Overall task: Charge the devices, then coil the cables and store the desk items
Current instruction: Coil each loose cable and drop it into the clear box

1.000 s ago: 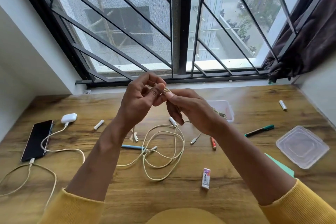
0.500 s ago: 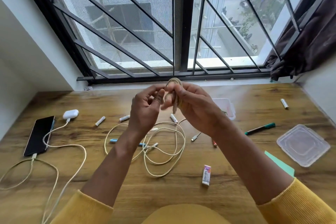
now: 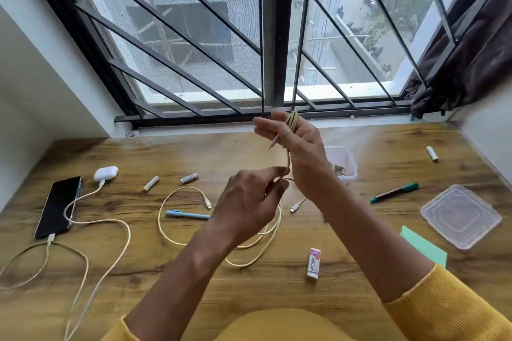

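Head view: the right hand (image 3: 297,147) is raised above the surface (image 3: 374,279), with its fingers curled around a small coil of cable (image 3: 291,122). One strand hangs down from the coil to the left hand (image 3: 249,202), which pinches it between thumb and fingers. The rest of the cable lies in loose loops on the surface below the hands.

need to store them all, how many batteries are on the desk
3 small white cylindrical batteries: two side by side right of the earbud case, one far right near the wall. The arms may hide others.
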The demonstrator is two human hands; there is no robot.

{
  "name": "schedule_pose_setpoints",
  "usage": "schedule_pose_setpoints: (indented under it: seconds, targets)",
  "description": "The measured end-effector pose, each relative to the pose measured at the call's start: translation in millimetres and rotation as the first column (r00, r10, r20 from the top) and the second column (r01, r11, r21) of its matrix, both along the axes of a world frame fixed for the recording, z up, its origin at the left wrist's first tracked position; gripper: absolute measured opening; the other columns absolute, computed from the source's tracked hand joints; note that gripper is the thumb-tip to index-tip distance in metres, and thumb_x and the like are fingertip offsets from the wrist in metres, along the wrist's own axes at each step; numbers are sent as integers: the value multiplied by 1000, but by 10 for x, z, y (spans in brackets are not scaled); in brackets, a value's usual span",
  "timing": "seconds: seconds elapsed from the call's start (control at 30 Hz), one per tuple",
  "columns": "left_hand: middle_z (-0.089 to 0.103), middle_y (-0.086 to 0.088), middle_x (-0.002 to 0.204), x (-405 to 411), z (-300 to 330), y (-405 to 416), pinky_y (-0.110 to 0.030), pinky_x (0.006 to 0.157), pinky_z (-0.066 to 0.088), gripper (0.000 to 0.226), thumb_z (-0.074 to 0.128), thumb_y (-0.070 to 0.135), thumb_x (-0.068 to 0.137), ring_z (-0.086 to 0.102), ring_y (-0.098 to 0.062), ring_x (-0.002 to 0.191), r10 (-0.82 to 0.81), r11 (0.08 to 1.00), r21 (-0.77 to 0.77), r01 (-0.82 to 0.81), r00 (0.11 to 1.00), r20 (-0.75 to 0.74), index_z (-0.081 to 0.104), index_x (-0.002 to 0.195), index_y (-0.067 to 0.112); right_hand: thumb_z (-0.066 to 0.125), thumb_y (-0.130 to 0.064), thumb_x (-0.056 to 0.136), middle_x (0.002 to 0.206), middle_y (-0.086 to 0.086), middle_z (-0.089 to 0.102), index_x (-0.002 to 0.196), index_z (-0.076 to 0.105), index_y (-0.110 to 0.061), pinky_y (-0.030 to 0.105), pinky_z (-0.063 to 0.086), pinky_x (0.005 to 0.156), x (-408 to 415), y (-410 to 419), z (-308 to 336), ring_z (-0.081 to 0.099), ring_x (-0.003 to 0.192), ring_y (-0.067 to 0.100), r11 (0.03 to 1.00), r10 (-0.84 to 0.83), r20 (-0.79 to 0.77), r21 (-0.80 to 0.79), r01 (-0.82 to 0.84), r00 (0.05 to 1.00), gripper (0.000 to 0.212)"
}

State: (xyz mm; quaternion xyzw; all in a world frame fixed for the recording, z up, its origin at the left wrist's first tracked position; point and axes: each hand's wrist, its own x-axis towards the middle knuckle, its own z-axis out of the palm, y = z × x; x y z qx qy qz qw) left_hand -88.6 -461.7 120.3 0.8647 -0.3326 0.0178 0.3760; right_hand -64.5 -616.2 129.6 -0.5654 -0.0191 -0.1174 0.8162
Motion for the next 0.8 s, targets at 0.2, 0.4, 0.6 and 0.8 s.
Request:
schedule_pose_setpoints:
  seconds: [0.2,0.4,0.6,0.8]
  targets:
    - [74,21,76,208,305,159,-23,65,49,7,75,38,95,67,3,70,85,996,9,-86,993,87,80,98,35,46,-5,111,85,10,67,119,60,1,30,53,69,-101,-100,-214,65,77,19,908,229,-124,-331,-258,965,18]
    - [70,16,65,411,337,319,-23,61,49,5,83,38,90,62,5,61,101,992,-62,-106,992,-78,80,89,34,27,-38,116,61,12,43,77,62,-7,32,34,53,-243,-63,-173,37,53,20,872,350,-179,-297,-389,920,61]
    - [61,6,62,561,305,416,-26,56,42,11,80,37,94,51,-5,55,165,967,-175,-186,978,-126,76,87,28,16,-49,114,57,8,34,110,68,11,25,31,49,-283,-37,-109,31,49,16,781,498,-259,-280,-558,828,79]
    - [66,6,64,593,83,459,-36,61,44,29,72,51,94,55,-16,60,182,921,-295,-255,950,-252,75,81,25,44,-26,110,57,3,27,111,67,8,49,13,62,-294,-36,-31,25,48,12,770,601,-197,-117,-628,774,41]
